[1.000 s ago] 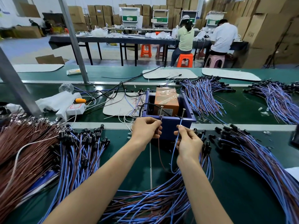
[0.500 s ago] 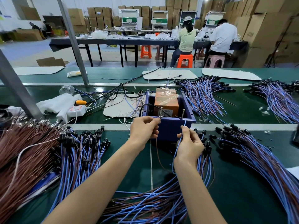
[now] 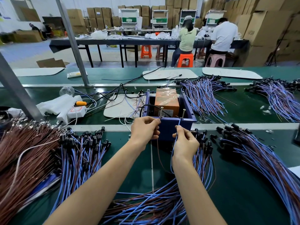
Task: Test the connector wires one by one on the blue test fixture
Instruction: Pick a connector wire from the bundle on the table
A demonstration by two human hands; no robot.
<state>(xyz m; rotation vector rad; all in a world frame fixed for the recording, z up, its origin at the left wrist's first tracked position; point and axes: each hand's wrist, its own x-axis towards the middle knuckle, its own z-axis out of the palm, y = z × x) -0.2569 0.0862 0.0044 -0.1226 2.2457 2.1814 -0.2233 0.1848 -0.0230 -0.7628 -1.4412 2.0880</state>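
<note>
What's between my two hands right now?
Head view: the front wall of the blue test fixture, plus the brown wire hanging from the left hand.

Test fixture (image 3: 168, 129) centre, wire piles (image 3: 78, 153) left and right, box (image 3: 166, 101) inside fixture

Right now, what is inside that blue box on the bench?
Inside the blue test fixture sits an orange block wrapped in clear tape; a black cable loops in, and two metal pins stand at the near wall. That wall hides the floor and the block's base.
</note>
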